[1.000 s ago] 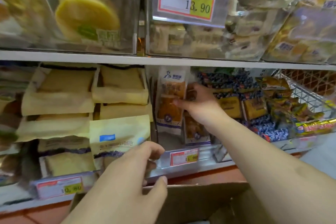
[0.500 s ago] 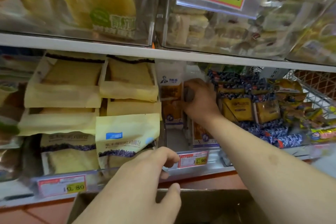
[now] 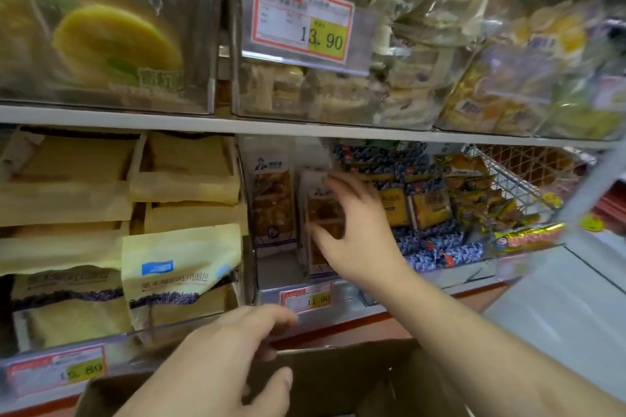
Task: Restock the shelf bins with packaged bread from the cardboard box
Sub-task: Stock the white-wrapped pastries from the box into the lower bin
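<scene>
Head view, frame centre: the right hand [image 3: 355, 234] spreads its fingers loosely in front of an upright bread packet [image 3: 321, 213], blurred, so whether the grip touches it cannot be told. A second glossy packet [image 3: 271, 206] stands just left in the same clear bin [image 3: 267, 291], bare floor showing before them. At lower centre, the left hand [image 3: 216, 366] hangs relaxed, holding nothing, over the cardboard box [image 3: 338, 379] rim. Matte paper bread bags [image 3: 179, 267] fill the left bin.
</scene>
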